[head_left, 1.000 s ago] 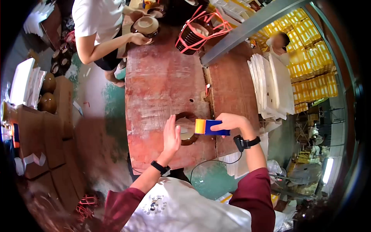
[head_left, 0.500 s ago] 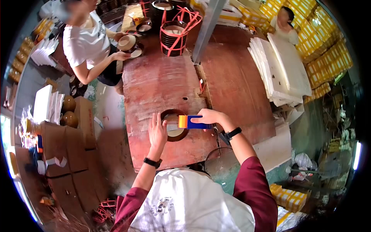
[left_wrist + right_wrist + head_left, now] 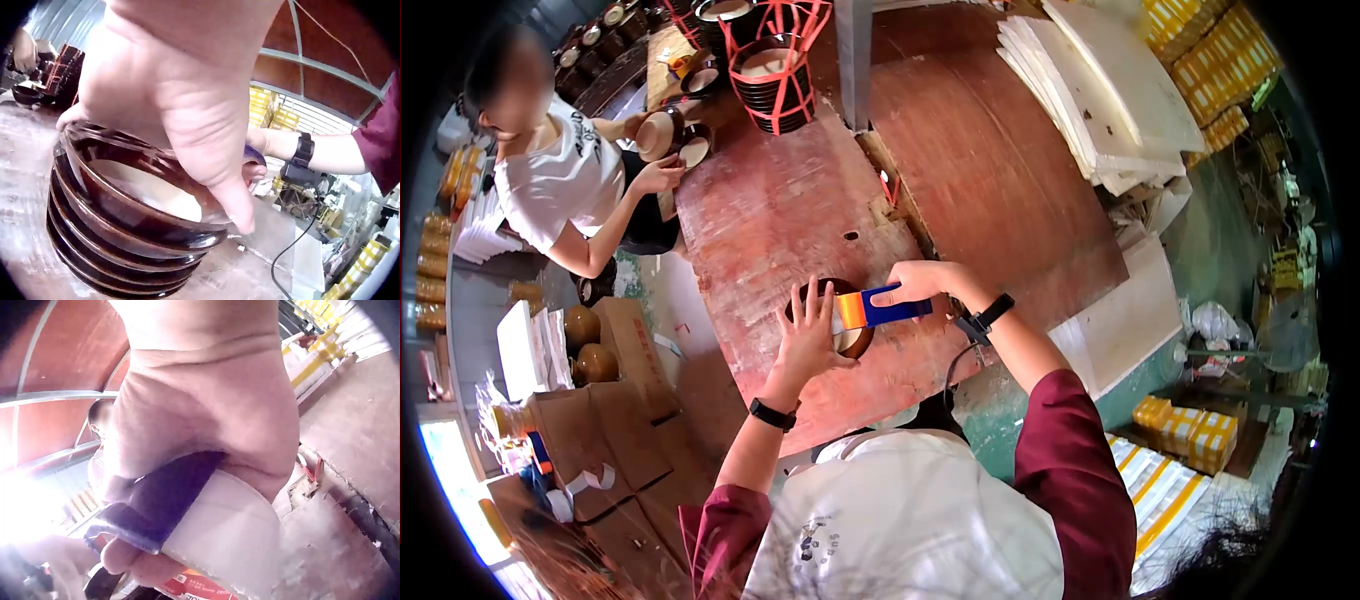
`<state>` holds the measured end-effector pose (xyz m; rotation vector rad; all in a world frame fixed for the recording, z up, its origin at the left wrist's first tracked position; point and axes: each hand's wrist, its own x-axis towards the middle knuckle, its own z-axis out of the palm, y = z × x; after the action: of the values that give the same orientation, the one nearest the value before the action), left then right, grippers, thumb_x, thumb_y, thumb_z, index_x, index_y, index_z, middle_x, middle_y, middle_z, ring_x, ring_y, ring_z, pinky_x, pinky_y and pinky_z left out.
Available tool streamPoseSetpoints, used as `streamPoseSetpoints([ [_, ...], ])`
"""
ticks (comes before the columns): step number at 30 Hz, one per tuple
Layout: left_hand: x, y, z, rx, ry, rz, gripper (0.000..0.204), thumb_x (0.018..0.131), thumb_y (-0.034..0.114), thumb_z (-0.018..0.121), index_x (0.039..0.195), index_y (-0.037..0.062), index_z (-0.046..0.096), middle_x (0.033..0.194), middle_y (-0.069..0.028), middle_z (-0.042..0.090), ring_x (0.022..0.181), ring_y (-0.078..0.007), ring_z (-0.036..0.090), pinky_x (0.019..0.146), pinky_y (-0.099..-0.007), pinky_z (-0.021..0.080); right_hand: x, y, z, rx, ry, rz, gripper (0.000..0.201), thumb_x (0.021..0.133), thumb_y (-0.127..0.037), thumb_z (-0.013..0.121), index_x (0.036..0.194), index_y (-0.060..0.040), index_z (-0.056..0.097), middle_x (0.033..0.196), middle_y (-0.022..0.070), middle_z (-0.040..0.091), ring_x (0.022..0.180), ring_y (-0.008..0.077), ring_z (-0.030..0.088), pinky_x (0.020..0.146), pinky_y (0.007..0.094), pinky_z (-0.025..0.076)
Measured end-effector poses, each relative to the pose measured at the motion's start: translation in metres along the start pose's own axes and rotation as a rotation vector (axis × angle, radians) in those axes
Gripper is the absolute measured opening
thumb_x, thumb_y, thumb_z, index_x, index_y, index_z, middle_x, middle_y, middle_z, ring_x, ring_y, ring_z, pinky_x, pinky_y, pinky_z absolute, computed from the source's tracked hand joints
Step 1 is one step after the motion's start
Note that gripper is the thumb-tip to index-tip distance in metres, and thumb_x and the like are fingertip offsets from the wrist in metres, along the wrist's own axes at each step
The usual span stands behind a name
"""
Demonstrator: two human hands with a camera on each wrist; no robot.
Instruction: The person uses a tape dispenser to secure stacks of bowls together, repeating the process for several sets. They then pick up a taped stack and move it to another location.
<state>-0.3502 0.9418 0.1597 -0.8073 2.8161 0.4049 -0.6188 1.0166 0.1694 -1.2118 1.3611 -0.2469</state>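
A stack of dark brown glazed bowls stands on the red-brown table. Spread over the top bowl's rim, my left hand rests with its fingers apart and the thumb extended, as the left wrist view also shows. My right hand grips a blue and orange object, whose orange end lies over the bowl's right side beside my left hand. In the right wrist view my fingers curl round its blue part, with a whitish roll next to it.
Bowls bound with red strapping stand at the table's far end near a metal post. A person in a white shirt holds a bowl at the far left. White foam sheets lie at the right; cardboard boxes stand left.
My left hand has moved onto the bowl's rim with its fingers spread wider. The right hand has brought the blue and orange object left over the bowl. The head view has shifted.
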Motion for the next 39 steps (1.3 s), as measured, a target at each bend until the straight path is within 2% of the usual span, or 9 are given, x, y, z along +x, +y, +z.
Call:
streamPoseSetpoints([
  [6, 0.002, 0.001, 0.002, -0.032, -0.028, -0.036, 0.145, 0.043, 0.059, 0.093, 0.157, 0.003, 0.022, 0.164, -0.0195, 0.016, 0.146, -0.0493, 0.021, 0.105, -0.0716, 0.03, -0.003, 0.033, -0.012, -0.269, 0.139, -0.052, 0.076, 0.083, -0.073, 0.063, 0.074, 0.002, 0.071, 0.066, 0.0105, 0.069, 0.06, 0.0201, 0.067, 0.058, 0.036, 0.053],
  [8, 0.002, 0.001, 0.002, -0.031, -0.016, -0.033, 0.145, 0.042, 0.057, 0.094, 0.157, 0.0026, 0.023, 0.164, -0.019, 0.017, 0.146, -0.0489, 0.021, 0.105, -0.0711, 0.03, -0.036, 0.058, -0.026, -0.02, 0.121, 0.067, 0.073, 0.083, -0.071, 0.065, 0.081, 0.0014, 0.073, 0.067, 0.0086, 0.07, 0.06, 0.0212, 0.068, 0.058, 0.0355, 0.053],
  [14, 0.005, 0.007, -0.002, -0.048, -0.057, -0.039, 0.142, 0.045, 0.052, 0.094, 0.157, 0.0022, 0.022, 0.165, -0.021, 0.012, 0.146, -0.0519, 0.018, 0.104, -0.0718, 0.03, -0.096, 0.106, -0.032, -0.08, 0.185, 0.186, 0.061, 0.084, -0.063, 0.068, 0.082, -0.0026, 0.075, 0.067, 0.008, 0.07, 0.059, 0.0184, 0.068, 0.055, 0.0339, 0.053],
  [20, 0.008, 0.01, 0.0, -0.051, -0.107, -0.049, 0.143, 0.046, 0.052, 0.094, 0.158, 0.0047, 0.019, 0.166, -0.0207, 0.005, 0.148, -0.0531, 0.01, 0.104, -0.0767, 0.026, -0.067, 0.095, -0.021, -0.196, 0.165, 0.257, 0.066, 0.081, -0.067, 0.067, 0.077, -0.0018, 0.076, 0.066, 0.0093, 0.071, 0.062, 0.0228, 0.07, 0.06, 0.0362, 0.055],
  [22, 0.011, 0.012, 0.0, -0.053, -0.14, -0.079, 0.143, 0.047, 0.051, 0.094, 0.16, 0.0085, 0.017, 0.167, -0.0177, 0.001, 0.149, -0.0532, 0.007, 0.108, -0.0753, 0.023, -0.039, 0.107, -0.01, -0.392, 0.25, 0.239, 0.076, 0.076, -0.073, 0.067, 0.086, 0.0025, 0.074, 0.082, 0.0183, 0.073, 0.078, 0.0337, 0.072, 0.073, 0.0428, 0.057],
  [24, 0.008, 0.009, 0.007, -0.061, -0.103, -0.051, 0.143, 0.047, 0.05, 0.094, 0.16, 0.0105, 0.016, 0.167, -0.0161, 0.0, 0.149, -0.0534, 0.007, 0.109, -0.074, 0.023, -0.02, 0.107, -0.003, -0.416, 0.276, 0.205, 0.081, 0.073, -0.075, 0.067, 0.09, 0.0036, 0.073, 0.088, 0.0214, 0.073, 0.083, 0.0365, 0.071, 0.077, 0.0448, 0.057],
  [32, 0.011, 0.01, 0.007, -0.041, -0.128, -0.051, 0.141, 0.049, 0.049, 0.094, 0.16, 0.0137, 0.016, 0.167, -0.0182, 0.001, 0.149, -0.0541, 0.006, 0.109, -0.0738, 0.022, 0.031, 0.088, 0.013, -0.457, 0.269, 0.167, 0.08, 0.067, -0.078, 0.068, 0.086, -0.0002, 0.076, 0.083, 0.0189, 0.072, 0.08, 0.0328, 0.072, 0.073, 0.0435, 0.056],
  [36, 0.012, 0.012, 0.005, -0.044, -0.132, -0.051, 0.14, 0.049, 0.049, 0.094, 0.159, 0.0108, 0.018, 0.166, -0.0199, 0.003, 0.148, -0.054, 0.006, 0.109, -0.074, 0.021, 0.004, 0.111, -0.005, -0.463, 0.346, 0.084, 0.074, 0.069, -0.073, 0.071, 0.084, -0.0009, 0.075, 0.082, 0.0163, 0.073, 0.08, 0.0316, 0.071, 0.073, 0.0435, 0.056],
  [39, 0.013, 0.015, 0.002, -0.044, -0.14, -0.063, 0.14, 0.047, 0.047, 0.095, 0.158, 0.0074, 0.02, 0.165, -0.022, 0.005, 0.149, -0.0525, 0.007, 0.113, -0.069, 0.02, -0.014, 0.118, -0.019, -0.347, 0.165, 0.264, 0.077, 0.071, -0.075, 0.069, 0.086, 0.0005, 0.075, 0.088, 0.016, 0.074, 0.084, 0.0306, 0.072, 0.074, 0.0432, 0.056],
])
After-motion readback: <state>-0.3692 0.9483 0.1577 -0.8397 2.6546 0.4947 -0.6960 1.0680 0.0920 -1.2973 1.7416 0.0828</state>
